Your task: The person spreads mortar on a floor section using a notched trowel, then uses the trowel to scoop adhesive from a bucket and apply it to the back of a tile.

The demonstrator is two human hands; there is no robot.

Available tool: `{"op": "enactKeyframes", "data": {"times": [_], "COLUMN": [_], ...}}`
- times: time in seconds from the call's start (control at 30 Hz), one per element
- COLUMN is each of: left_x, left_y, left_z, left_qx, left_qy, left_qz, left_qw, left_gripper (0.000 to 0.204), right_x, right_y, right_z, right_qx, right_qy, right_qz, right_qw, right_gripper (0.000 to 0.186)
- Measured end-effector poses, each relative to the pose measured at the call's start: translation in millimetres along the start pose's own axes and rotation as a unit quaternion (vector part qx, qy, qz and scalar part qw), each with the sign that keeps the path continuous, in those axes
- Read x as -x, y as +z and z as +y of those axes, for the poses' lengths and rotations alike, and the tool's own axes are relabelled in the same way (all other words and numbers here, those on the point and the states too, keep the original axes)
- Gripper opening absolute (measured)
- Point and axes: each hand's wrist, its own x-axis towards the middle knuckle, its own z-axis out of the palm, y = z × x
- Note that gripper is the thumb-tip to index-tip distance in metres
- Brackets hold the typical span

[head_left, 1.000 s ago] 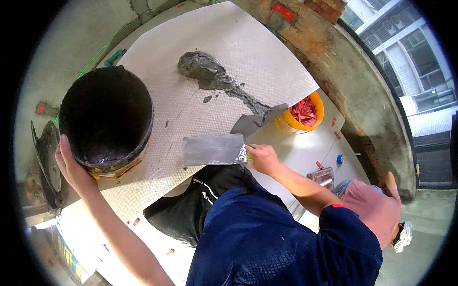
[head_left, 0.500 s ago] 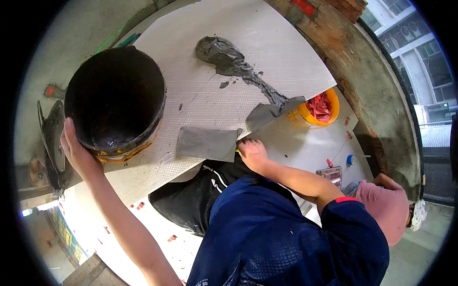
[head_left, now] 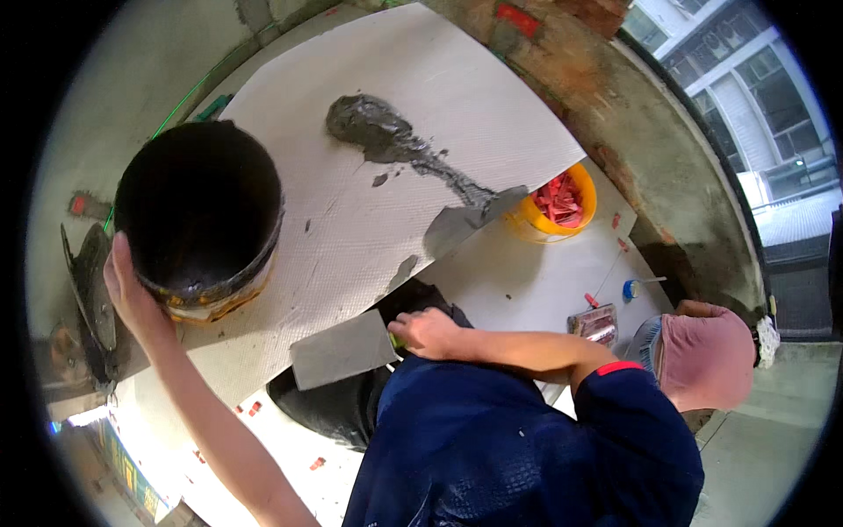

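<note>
A large dark-stained bucket stands tipped at the left, its black inside facing me. My left hand grips its near left side, fingers reaching up along the wall. In my right hand, closed round a handle with a bit of yellow-green showing, is a trowel with a flat, grey-coated rectangular blade. The blade lies over the near edge of a large pale tile with a fine grid texture. On that tile sits a lump of wet grey mortar, with a smear trailing right to the edge.
A yellow bucket of red plastic wedges stands beyond the tile's right edge. A blue roll and a boxy tool rest on the pale floor tiles. A person in a pink top crouches at the right. Concrete walls border the far side.
My right hand has drawn the trowel nearer and to the left, away from the smear on the tile. My left hand still holds the bucket. The whole view has shifted slightly.
</note>
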Motion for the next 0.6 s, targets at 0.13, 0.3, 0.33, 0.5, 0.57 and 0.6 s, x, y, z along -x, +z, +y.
{"op": "enactKeyframes", "data": {"times": [0.13,0.3,0.33,0.5,0.57,0.6], "left_x": [-7.1,-14.3,-12.3,-10.3,-6.3,-7.1], "left_y": [-16.3,-35.5,-36.2,-34.9,-30.2,-30.9], "left_z": [0.2,-16.4,-17.3,-18.5,-17.2,-13.9], "left_qx": [-0.01,0.06,0.053,0.05,0.033,0.018], "left_qy": [-0.028,-0.036,-0.031,-0.025,-0.024,-0.02], "left_qz": [0.026,0.019,0.018,0.032,0.037,0.039], "left_qw": [0.999,0.997,0.998,0.998,0.999,0.999], "left_gripper": [0.058,0.056,0.055,0.053,0.052,0.052], "right_x": [24.0,68.1,74.7,93.5,97.3,94.3], "right_y": [-51.8,-137.5,-147.6,-181.8,-181.7,-181.8], "right_z": [3.2,71.2,89.5,151.3,168.7,168.4], "right_qx": [-0.103,-0.202,-0.362,-0.707,-0.78,-0.802], "right_qy": [0.03,0.181,0.222,0.225,0.146,0.1], "right_qz": [0.081,0.352,0.377,0.448,0.47,0.469], "right_qw": [0.991,0.896,0.823,0.499,0.388,0.356], "right_gripper": [0.038,0.032,0.028,0.042,0.042,0.04]}}
